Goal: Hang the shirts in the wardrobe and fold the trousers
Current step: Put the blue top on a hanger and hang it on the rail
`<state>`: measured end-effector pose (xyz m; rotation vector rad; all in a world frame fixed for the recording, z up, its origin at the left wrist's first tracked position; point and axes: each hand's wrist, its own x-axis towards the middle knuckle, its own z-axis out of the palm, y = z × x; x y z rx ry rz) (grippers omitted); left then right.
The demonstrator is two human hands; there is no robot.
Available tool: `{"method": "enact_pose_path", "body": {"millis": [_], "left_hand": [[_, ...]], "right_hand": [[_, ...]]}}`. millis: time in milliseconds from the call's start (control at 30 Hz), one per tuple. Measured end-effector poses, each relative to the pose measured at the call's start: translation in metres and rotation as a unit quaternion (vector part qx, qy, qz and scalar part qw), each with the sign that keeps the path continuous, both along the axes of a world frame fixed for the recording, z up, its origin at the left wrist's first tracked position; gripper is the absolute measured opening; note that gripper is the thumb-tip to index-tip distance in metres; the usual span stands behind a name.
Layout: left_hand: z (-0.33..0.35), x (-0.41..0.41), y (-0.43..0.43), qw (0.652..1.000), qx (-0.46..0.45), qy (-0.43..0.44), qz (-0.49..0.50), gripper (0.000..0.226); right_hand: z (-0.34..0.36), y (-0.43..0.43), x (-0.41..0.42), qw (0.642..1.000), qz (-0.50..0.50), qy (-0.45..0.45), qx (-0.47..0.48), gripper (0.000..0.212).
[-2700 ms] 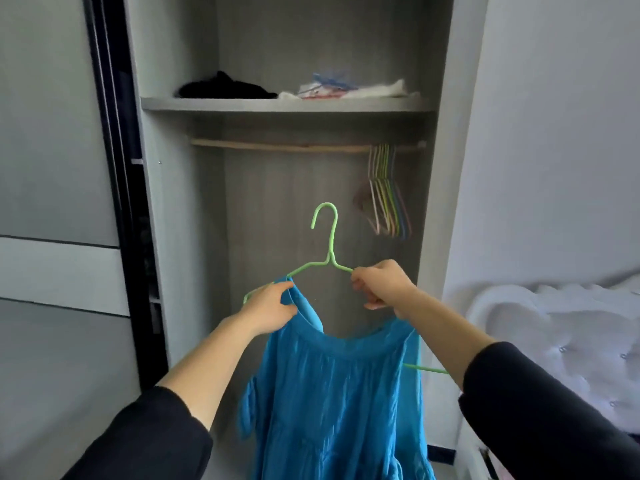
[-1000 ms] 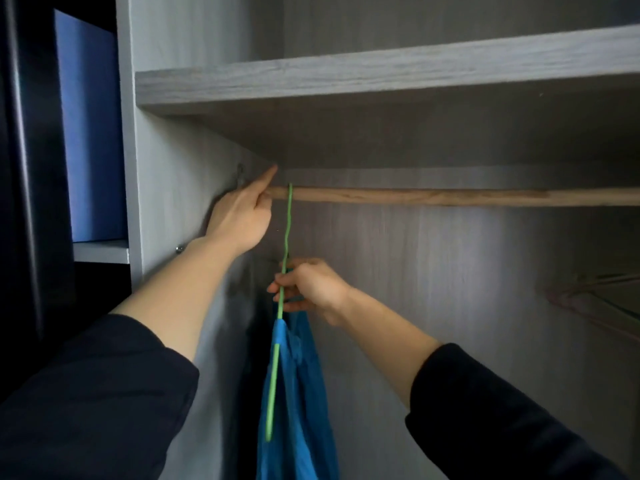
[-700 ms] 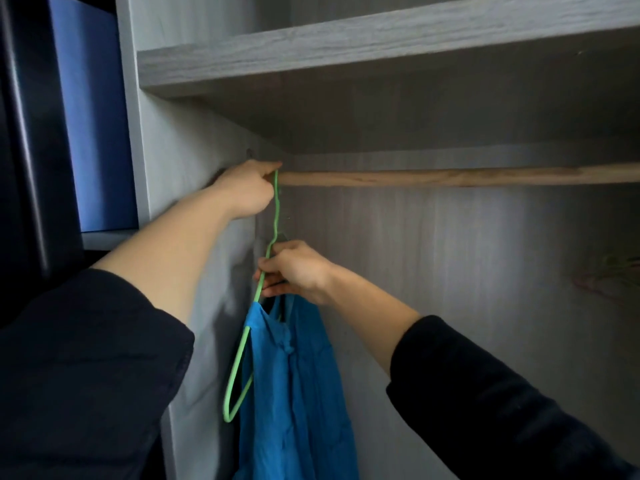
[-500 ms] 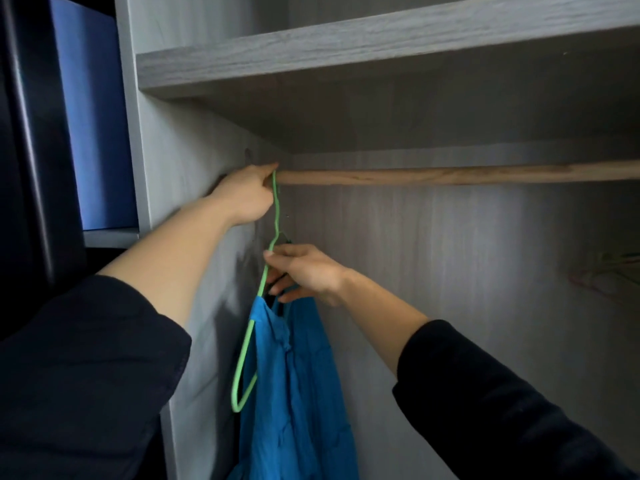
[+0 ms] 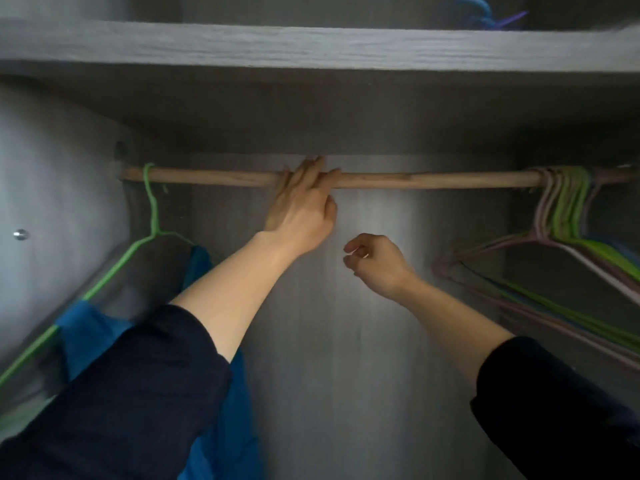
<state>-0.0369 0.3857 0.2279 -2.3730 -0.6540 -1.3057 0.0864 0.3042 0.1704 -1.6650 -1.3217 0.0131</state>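
Note:
A blue shirt (image 5: 86, 332) hangs on a green wire hanger (image 5: 151, 206) hooked over the left end of the wooden rail (image 5: 433, 180). My left sleeve hides much of the shirt. My left hand (image 5: 301, 209) rests on the middle of the rail, fingers laid over it, well right of the hanger. My right hand (image 5: 375, 263) hovers below the rail with its fingers loosely curled and nothing in it. Neither hand touches the shirt or its hanger.
A bunch of several empty pink and green hangers (image 5: 568, 216) hangs at the rail's right end. A grey shelf (image 5: 311, 46) runs just above the rail, with something blue (image 5: 474, 10) on it. The wardrobe's left wall (image 5: 52, 202) is close beside the shirt.
Both hands have let go of the green hanger, which now hangs on the rail by itself. My left hand slid right along the rail, my right hand moved right, and the view swung right.

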Motion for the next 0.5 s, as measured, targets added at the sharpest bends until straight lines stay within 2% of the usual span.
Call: {"method": "enact_pose_path", "body": {"millis": [100, 200, 267, 333, 433, 500], "left_hand": [[-0.002, 0.043, -0.02, 1.0, 0.003, 0.009, -0.027, 0.054], [-0.002, 0.08, -0.034, 0.999, 0.008, -0.002, -0.042, 0.052], [-0.002, 0.1, -0.042, 0.999, 0.012, -0.023, -0.046, 0.05], [-0.006, 0.117, -0.046, 0.996, 0.018, -0.074, -0.047, 0.05], [-0.009, 0.126, -0.04, 0.989, 0.039, -0.13, -0.055, 0.046], [-0.009, 0.129, -0.037, 0.987, 0.049, -0.142, -0.058, 0.047]], "right_hand": [[0.001, -0.039, 0.041, 0.99, -0.099, -0.098, -0.027, 0.026], [0.005, -0.075, 0.075, 0.962, -0.195, -0.188, -0.043, 0.028], [0.009, -0.099, 0.096, 0.911, -0.286, -0.294, -0.046, 0.026], [0.011, -0.121, 0.117, 0.856, -0.358, -0.369, -0.053, 0.033], [0.017, -0.144, 0.139, 0.803, -0.42, -0.41, -0.104, 0.042], [0.018, -0.152, 0.149, 0.782, -0.439, -0.421, -0.14, 0.048]]}}
